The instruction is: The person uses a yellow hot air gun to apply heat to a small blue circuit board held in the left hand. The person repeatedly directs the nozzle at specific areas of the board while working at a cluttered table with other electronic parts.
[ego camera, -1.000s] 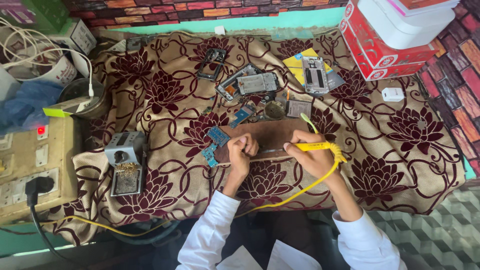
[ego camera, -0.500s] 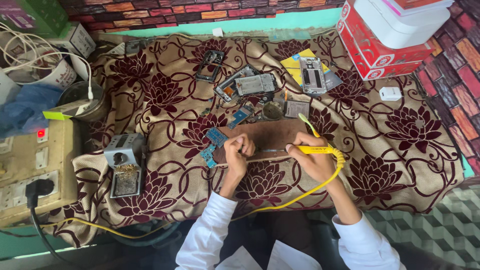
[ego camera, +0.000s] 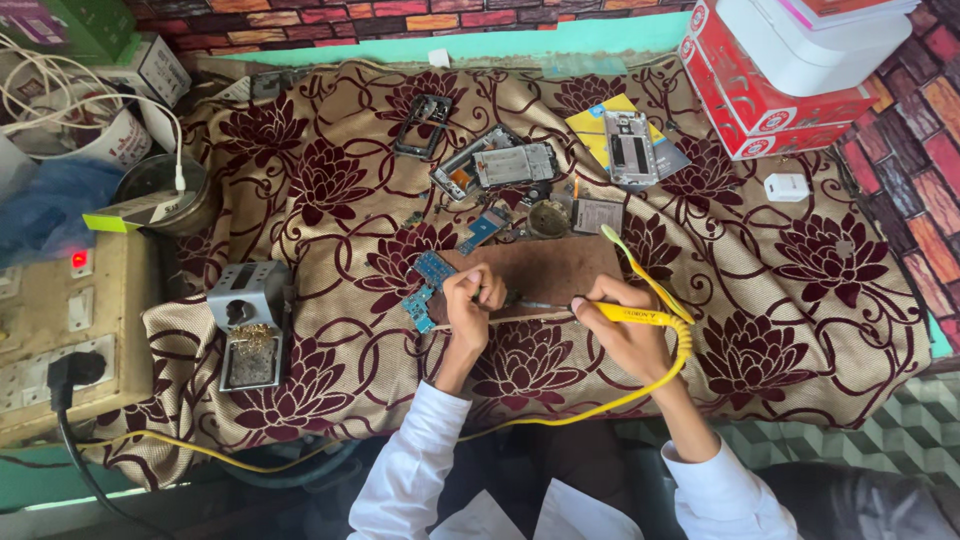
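1. My right hand (ego camera: pixel 625 335) has its grip closed around the yellow soldering iron (ego camera: pixel 625 314); its tip points left towards my other hand, over the brown mat (ego camera: pixel 545 270).
2. My left hand (ego camera: pixel 470 305) is curled shut at the mat's left edge; I cannot tell what the grip pinches. The blue circuit board (ego camera: pixel 428 285) lies just beside it, to its left.
3. Both forearms reach up from the lower edge, white sleeves pushed back, wrists resting on the cloth-covered counter (ego camera: pixel 800 300).
4. The iron's yellow cord (ego camera: pixel 560 410) loops back under my right wrist.
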